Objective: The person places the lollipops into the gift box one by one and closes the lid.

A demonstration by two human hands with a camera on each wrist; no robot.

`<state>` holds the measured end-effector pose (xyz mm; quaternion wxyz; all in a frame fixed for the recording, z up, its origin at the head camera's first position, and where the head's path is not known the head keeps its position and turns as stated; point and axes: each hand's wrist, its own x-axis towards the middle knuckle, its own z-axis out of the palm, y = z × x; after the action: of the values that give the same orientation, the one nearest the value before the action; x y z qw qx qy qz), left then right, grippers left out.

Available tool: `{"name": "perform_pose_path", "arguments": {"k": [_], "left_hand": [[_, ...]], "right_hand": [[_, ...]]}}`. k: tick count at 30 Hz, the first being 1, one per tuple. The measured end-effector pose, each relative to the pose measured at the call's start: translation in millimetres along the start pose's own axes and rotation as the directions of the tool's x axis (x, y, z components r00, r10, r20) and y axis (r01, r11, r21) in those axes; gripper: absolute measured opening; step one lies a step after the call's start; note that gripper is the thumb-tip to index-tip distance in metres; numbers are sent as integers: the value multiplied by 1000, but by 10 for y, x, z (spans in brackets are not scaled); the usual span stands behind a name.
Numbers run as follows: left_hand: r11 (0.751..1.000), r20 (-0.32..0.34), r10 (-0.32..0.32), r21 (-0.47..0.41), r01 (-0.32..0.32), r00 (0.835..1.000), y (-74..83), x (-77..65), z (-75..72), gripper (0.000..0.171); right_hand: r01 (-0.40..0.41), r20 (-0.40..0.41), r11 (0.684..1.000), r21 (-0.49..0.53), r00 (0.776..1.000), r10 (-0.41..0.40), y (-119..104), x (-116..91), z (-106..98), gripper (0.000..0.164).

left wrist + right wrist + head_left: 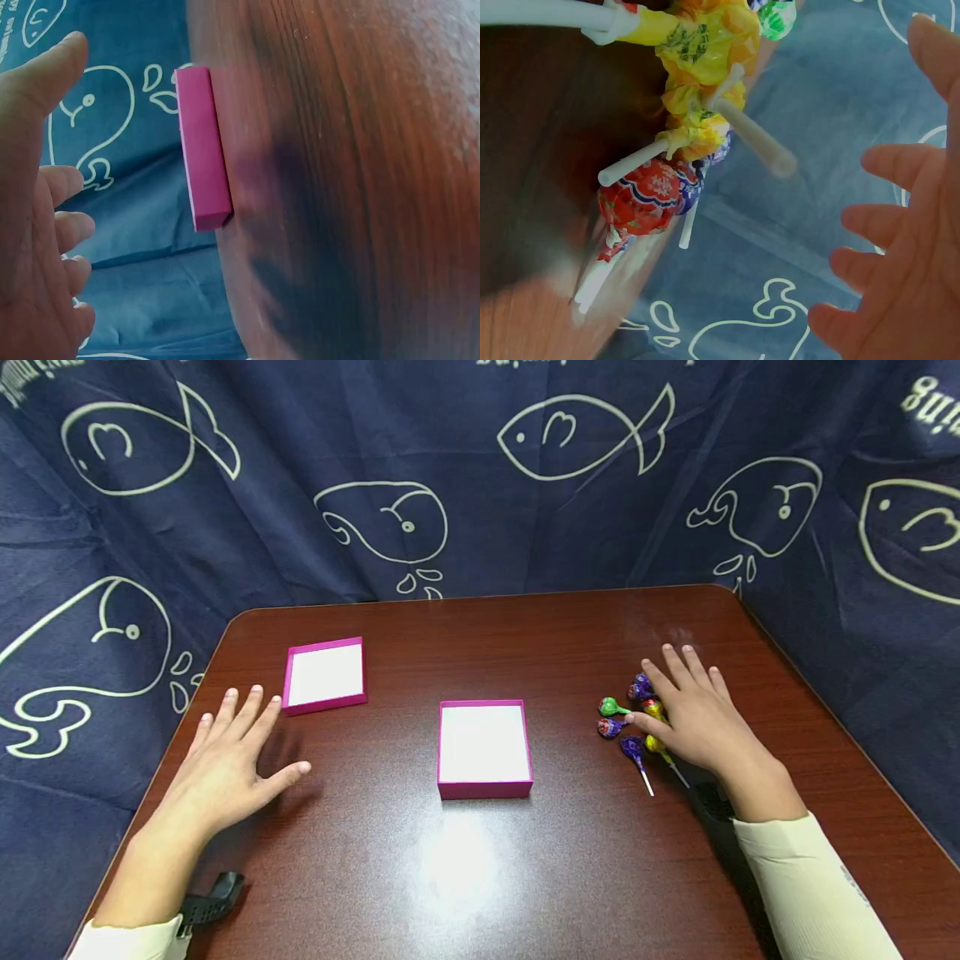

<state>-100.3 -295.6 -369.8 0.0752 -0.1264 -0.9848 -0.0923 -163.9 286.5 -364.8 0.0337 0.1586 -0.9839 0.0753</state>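
Observation:
My left hand [225, 777] is held over the left side of the table, fingers straight and spread, with nothing in it. Just beyond its fingertips lies a shallow pink tray with a white inside [327, 703]; the left wrist view shows its pink side [204, 150]. On the right, my right hand [701, 718] hovers with spread fingers over a group of wrapped lollipops, partly covering them. Among them are a green lollipop [611, 707], a purple lollipop [632, 746] and a yellow lollipop [653, 744]. The right wrist view also shows a red-wrapped lollipop [639, 199] and several white sticks.
A deeper pink box with a white inside [485, 790] stands mid-table, between the hands. The brown wooden table [360, 860] has rounded far corners. Dark blue cloth with white fish and whale drawings [480, 552] hangs behind and beside it.

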Motion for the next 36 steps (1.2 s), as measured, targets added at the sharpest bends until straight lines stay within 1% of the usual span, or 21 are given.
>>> {"name": "perform_pose_path", "arguments": {"k": [4,8,12,15,18,20,25,28,31,36], "left_hand": [[1000,-11,22,-15,-23,1000,26,7,0,97],[995,-27,59,-77,-61,998,69,16,-4,95],[979,-39,102,-172,-107,994,136,37,3,91],[965,-55,132,-220,-141,990,197,78,4,89],[952,-78,160,-251,-174,984,263,128,10,86],[941,-82,178,-276,-194,981,315,159,19,85],[907,-42,206,-367,-207,978,466,217,35,86],[889,-20,226,-403,-215,974,568,273,49,87],[878,-9,254,-417,-234,967,677,345,79,88],[869,24,291,-425,-254,956,871,452,156,90]], "right_hand": [[35,-21,999,11,999,-35,0,3,-6,81],[109,-49,994,16,993,-108,3,32,-10,76],[163,-57,986,21,985,-162,-17,67,-26,73],[180,-41,982,62,983,-178,-39,82,-38,71],[195,-22,973,124,981,-194,-71,91,-54,70],[209,-18,967,145,978,-209,-100,98,-68,67],[266,-28,953,145,964,-265,-146,131,-66,61],[289,-29,946,147,957,-288,-163,144,-55,57],[308,-26,939,154,951,-308,-173,155,-41,53],[327,-31,930,164,945,-327,-168,174,-6,51]]}}
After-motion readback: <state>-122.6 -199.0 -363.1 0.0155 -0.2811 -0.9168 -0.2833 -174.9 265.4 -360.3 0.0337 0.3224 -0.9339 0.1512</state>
